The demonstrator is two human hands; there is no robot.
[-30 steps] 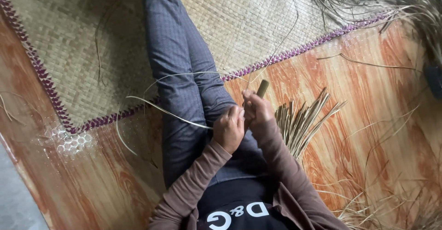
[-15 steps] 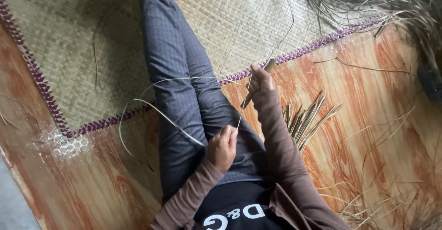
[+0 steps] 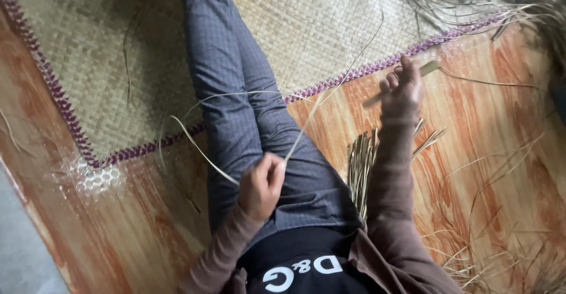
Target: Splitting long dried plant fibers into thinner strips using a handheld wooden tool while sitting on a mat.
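Pinched between the fingers of the left hand (image 3: 260, 183) is a thin pale leaf strip (image 3: 306, 126), which lies over the lap in grey trousers (image 3: 236, 93). Right hand (image 3: 403, 86) is closed around a flat greenish stick (image 3: 425, 69), above the orange floor (image 3: 489, 152), near a bundle of strips (image 3: 359, 164).
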